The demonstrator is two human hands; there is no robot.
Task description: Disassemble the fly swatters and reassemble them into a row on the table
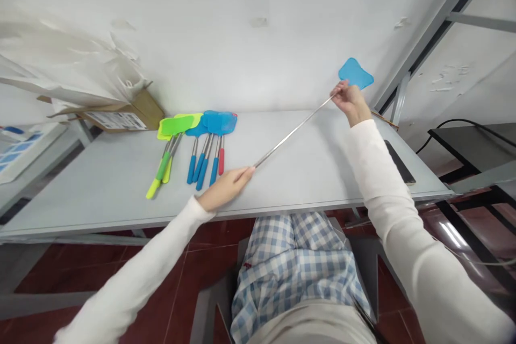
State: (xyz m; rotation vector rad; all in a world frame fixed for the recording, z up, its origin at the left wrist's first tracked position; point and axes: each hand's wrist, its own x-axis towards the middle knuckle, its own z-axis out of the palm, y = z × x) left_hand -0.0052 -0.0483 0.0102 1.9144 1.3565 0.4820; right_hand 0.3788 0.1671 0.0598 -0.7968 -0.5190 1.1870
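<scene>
Between my hands stretches a fly swatter [293,131] with a long, thin metal rod, drawn out at a slant, and a blue paddle at its upper right end. My left hand [228,187] is closed around its lower end, near the table's front edge, hiding the handle. Just below the blue paddle, my right hand [350,101] pinches the rod. Left of my left hand lie several blue fly swatters [220,123], bunched together with short rods; one has a red handle. Beside them is a group of green and yellow fly swatters [177,125].
The swatters lie on a grey table [278,185] against a white wall. An open cardboard box [147,110] stands at the back left. A dark phone-like slab [399,162] lies by my right forearm. Metal frame posts [427,37] rise at the right.
</scene>
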